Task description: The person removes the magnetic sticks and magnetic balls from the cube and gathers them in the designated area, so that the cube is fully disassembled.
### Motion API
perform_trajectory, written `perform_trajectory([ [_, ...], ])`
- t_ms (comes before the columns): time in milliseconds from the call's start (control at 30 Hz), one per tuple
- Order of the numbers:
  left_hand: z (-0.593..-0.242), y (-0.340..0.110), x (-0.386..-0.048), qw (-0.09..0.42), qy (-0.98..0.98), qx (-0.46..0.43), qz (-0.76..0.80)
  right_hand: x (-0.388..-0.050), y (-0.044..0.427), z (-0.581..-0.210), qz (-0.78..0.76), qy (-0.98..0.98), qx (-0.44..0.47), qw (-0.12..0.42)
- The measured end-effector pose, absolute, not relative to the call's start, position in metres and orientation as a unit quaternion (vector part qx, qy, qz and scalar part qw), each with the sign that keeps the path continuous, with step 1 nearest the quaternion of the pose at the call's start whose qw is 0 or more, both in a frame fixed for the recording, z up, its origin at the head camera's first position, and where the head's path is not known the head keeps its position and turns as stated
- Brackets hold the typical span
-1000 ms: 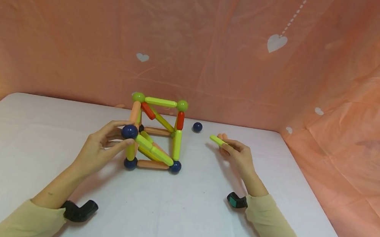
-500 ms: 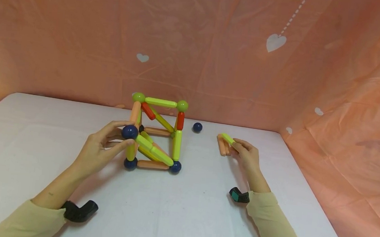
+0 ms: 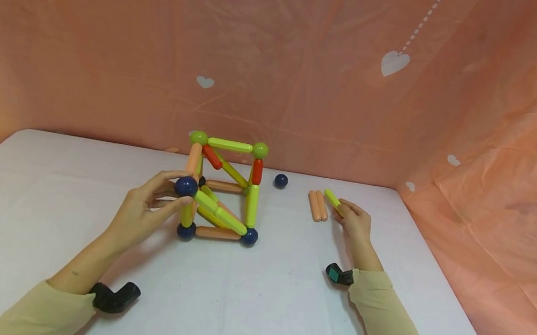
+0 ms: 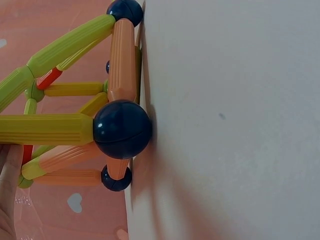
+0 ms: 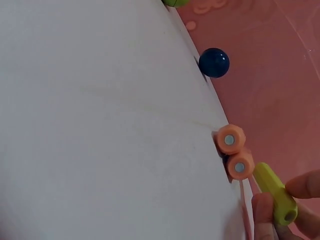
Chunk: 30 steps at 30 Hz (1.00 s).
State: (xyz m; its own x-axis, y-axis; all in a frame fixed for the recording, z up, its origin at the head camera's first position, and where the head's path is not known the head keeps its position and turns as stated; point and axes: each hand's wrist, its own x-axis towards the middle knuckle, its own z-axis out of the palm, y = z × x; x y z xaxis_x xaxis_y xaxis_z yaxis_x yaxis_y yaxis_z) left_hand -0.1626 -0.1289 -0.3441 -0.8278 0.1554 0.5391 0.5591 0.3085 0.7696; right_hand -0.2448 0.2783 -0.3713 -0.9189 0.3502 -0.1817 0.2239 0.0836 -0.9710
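A box-like frame of magnetic rods and balls stands on the table, with green balls point(image 3: 260, 150) at the upper back and dark blue balls point(image 3: 249, 236) at the lower front. My left hand point(image 3: 140, 209) pinches the dark blue ball point(image 3: 186, 186) at its upper front-left corner, where a yellow-green rod point(image 3: 207, 201) slants down to the right. Off to the right, my right hand point(image 3: 356, 227) pinches a loose yellow-green magnetic rod point(image 5: 276, 192) between thumb and fingers. Beside that rod lie two orange rods point(image 3: 315, 206), side by side, their metal ends visible in the right wrist view.
A loose dark blue ball point(image 3: 280, 181) sits near the table's back edge, between the frame and the orange rods. White cloth covers the table point(image 3: 261, 296). An orange curtain with white hearts point(image 3: 305, 85) hangs behind and to the right.
My right hand has moved right with the yellow-green rod, from over the orange rods to their right side, uncovering them. The left hand keeps its hold on the corner ball.
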Motion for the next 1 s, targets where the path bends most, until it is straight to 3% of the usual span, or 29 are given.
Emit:
perform_trajectory([
  [600, -0.345, -0.129, -0.163, 0.183, -0.786, -0.227, -0.545, -0.239, 0.274, -0.368, 0.572, -0.803, -0.164, 0.025],
  [1000, -0.346, -0.129, -0.164, 0.183, -0.785, -0.230, -0.546, -0.228, 0.237, -0.347, 0.576, -0.810, -0.105, 0.032],
])
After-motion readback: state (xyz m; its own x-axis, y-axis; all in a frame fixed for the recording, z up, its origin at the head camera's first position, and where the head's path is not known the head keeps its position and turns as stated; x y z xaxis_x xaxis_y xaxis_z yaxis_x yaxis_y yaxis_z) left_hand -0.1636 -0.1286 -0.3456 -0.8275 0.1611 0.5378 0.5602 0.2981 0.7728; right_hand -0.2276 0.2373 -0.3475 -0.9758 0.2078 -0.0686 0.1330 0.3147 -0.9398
